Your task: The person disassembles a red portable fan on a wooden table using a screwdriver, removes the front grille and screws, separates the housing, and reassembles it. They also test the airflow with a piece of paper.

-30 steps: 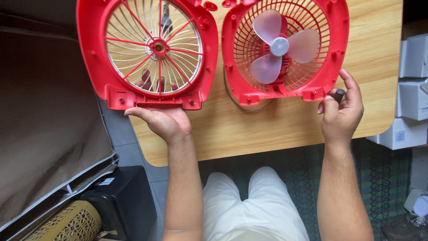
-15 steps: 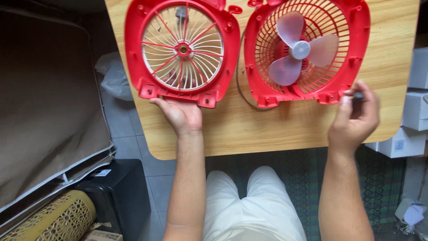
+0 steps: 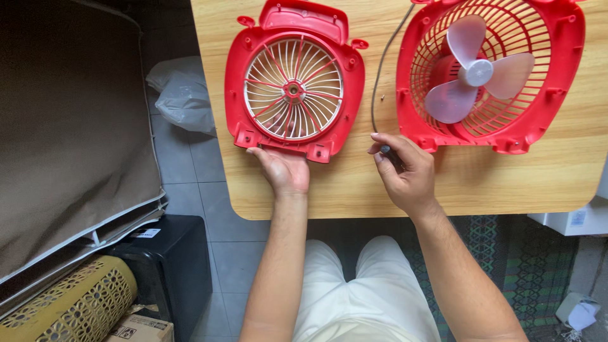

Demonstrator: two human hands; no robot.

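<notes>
Two red fan halves lie flat on the wooden bench. The rear housing, on the right, is shaped like a shallow basket, and inside it sits one pale blade wheel with three blades. The front grille, on the left, is a flat frame with white spokes around a small red hub; it holds nothing inside. One thin dark cord runs on the bench between the two halves.

The left hand lies on the bench with its fingers touching the lower edge of the front grille; they are nearly straight, pressed at the rim, not closed around it. The right hand rests just below the rear housing, near the end of the cord. Its fingers are curled together around one small dark tool; only a short part of it shows, so I cannot tell exactly what kind it is.

On the floor at the left stand one black box, one yellow perforated basket whose contents I cannot see, and one white plastic bag.
</notes>
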